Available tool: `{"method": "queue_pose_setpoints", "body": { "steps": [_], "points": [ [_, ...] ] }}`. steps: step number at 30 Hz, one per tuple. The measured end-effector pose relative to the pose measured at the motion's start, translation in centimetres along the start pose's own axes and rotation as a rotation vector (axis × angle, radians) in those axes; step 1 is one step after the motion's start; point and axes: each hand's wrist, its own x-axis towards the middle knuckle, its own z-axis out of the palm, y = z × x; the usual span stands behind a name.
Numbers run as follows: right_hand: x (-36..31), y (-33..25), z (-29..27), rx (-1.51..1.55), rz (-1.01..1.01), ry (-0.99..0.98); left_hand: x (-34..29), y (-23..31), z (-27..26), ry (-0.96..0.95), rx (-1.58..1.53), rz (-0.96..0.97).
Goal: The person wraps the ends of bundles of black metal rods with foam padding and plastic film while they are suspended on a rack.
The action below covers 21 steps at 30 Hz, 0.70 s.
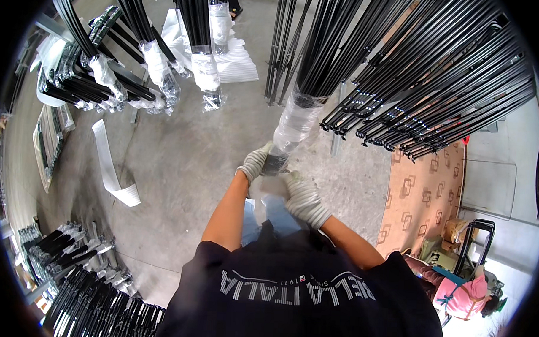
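Left hand (255, 162), in a white knit glove, grips the clear-plastic-wrapped end of the black metal rod bundle (295, 125) at centre frame. Right hand (301, 196) clasps below it. Risk: wrap slips, so rods could slide loose.

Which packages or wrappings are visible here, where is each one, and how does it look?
Clear plastic wrap: around the lower end of the black rod bundle, just above both gloved hands; tubular, glossy.
Wrapped bundle ends: upper left, leaning; clear-white plastic.
White sheets: top centre floor; stacked.
Cardboard boxes: lower right; brown.
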Motion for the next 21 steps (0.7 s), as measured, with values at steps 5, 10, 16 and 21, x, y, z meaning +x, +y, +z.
{"method": "queue_pose_setpoints", "body": {
  "steps": [5, 10, 16, 21],
  "points": [
    [2.2, 2.7, -2.2, -0.005, -0.215, 0.23, 0.0, -2.2, -0.7, -0.049, 0.523, 0.515],
    [0.9, 3.6, -0.1, 0.147, -0.153, 0.476, -4.8, 1.3, 2.7, 0.124, 0.42, 0.103],
    [-0.8, 9.0, 9.1, 1.071, 0.463, 0.604, -2.4, -0.3, -0.5, -0.081, 0.807, 0.276],
    [4.2, 10.6, 8.8, 1.489, 0.701, 0.411, -4.0, -1.8, 1.7, -0.015, 0.278, 0.192]
  ]
}}
